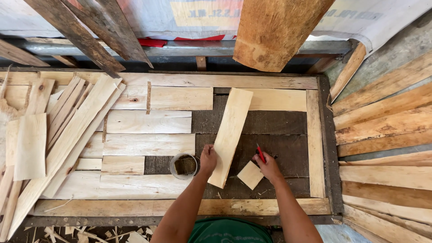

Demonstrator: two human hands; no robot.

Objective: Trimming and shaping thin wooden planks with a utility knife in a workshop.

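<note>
My left hand [208, 158] grips the lower left edge of a long pale wood plank [230, 135] that lies tilted across a dark panel [279, 121] inside a wooden frame [180, 208]. My right hand [268, 165] holds a red pencil [260, 153] and rests by a small square wood piece [250, 175] lying just right of the plank's lower end. Several pale boards [148, 144] cover the left part of the panel.
A small round tin [183, 165] with dark contents sits left of my left hand. Loose strips and planks [67, 130] are piled at the left. More boards [387, 135] lie stacked at the right. A curved brown sheet [274, 31] leans at the back.
</note>
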